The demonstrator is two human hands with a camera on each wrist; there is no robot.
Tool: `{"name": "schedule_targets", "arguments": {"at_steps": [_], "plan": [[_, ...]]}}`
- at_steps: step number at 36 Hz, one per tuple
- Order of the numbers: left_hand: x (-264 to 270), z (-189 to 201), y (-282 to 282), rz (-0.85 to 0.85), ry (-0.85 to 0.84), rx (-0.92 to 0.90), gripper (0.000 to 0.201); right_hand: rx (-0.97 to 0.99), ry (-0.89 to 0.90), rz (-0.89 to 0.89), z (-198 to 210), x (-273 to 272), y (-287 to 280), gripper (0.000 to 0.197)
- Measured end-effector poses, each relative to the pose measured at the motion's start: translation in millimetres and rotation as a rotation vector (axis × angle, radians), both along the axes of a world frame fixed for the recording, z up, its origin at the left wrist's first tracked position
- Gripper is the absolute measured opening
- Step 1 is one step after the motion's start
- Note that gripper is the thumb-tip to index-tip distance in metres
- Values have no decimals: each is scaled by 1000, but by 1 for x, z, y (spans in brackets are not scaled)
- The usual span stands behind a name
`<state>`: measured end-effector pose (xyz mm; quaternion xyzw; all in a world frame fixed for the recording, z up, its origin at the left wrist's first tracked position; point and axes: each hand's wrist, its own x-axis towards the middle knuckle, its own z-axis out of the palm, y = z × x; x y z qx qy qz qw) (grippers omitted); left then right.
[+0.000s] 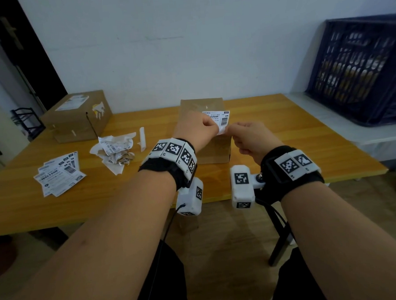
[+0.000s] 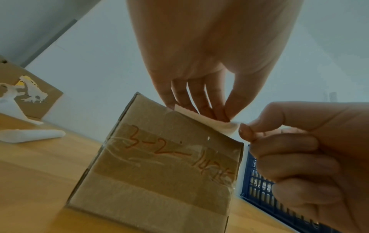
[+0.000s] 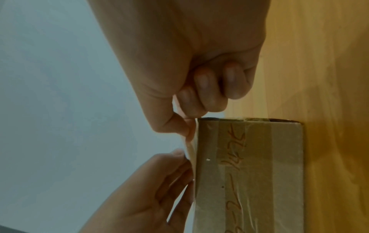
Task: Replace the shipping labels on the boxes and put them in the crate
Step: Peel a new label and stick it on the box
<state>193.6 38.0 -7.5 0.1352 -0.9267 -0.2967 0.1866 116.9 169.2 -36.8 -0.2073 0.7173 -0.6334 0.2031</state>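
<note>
A small brown cardboard box [image 1: 203, 147] with taped seams and red handwriting [image 2: 159, 173] stands on the wooden table [image 1: 283, 131]. Both hands hold a white shipping label [image 1: 222, 121] just above its top right part. My left hand [image 1: 214, 124] pinches the label's left side between thumb and fingers [image 2: 217, 113]. My right hand [image 1: 231, 128] pinches its near corner [image 2: 233, 126] between thumb and forefinger, the other fingers curled. In the right wrist view the label [image 3: 190, 151] shows edge-on beside the box [image 3: 249, 173]. Whether it sticks to the box I cannot tell.
A larger cardboard box [image 1: 76, 117] with a label on top sits at the table's back left. A pile of flat labels [image 1: 58, 173] and crumpled torn paper [image 1: 114, 152] lie left of centre. The dark blue crate [image 1: 358, 68] stands on a white surface at the right.
</note>
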Motion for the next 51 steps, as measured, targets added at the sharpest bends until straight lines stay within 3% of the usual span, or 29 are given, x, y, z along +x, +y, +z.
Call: {"name": "schedule_targets", "arguments": {"at_steps": [3, 6, 9, 18, 30, 51], "plan": [[-2, -1, -1, 25, 47, 27, 20, 15, -16, -17, 1, 1, -2, 24], [-3, 0, -2, 25, 66, 52, 20, 9, -70, -56, 7, 4, -6, 6], [-3, 0, -2, 24, 61, 64, 18, 23, -116, -86, 12, 3, -9, 19], [-5, -2, -8, 39, 99, 81, 17, 55, 13, -88, 12, 5, -8, 10], [4, 10, -30, 373, 295, 53, 19, -97, -46, -261, 27, 10, -26, 11], [94, 32, -144, 939, 310, 24, 28, -290, -176, -406, 58, 23, -110, 13]]}}
